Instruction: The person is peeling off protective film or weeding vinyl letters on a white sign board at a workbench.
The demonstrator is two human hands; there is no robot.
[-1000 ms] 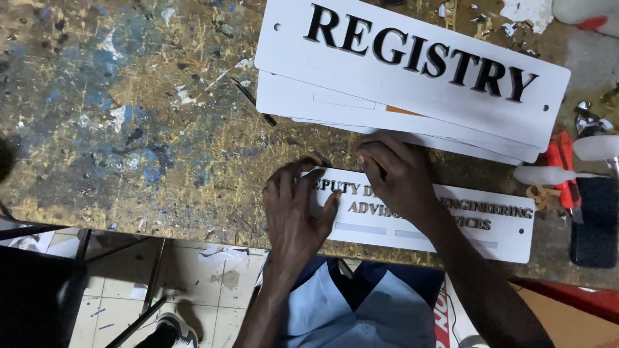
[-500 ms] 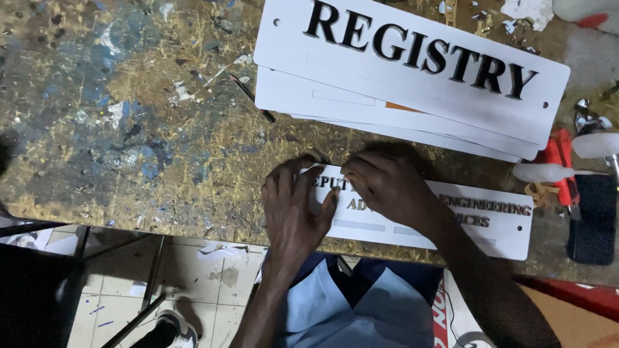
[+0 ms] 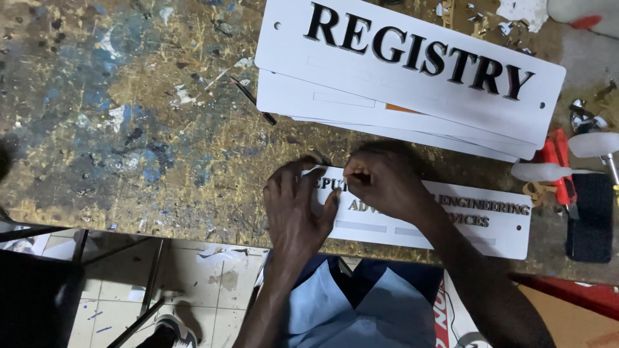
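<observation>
- A person stands at a worn workbench, its top scuffed and blotched with blue and yellow paint, seen from above.
- Near the bench's front edge lies a long white sign plate with dark raised letters; both hands work at its left end.
- The left hand lies flat, fingers spread and loosely curved, fingertips pressing the plate's left end. It grips nothing.
- The right hand is curled, thumb and forefinger pinched together over the lettering. Whether something small sits between them cannot be told.
- Farther back rests a stack of white sign plates, fanned slightly, the top one bearing large black letters.
- No container is in view; loose things lie bare on the bench.
- To the right are a red-handled tool, a black rectangular block and scattered scraps.
</observation>
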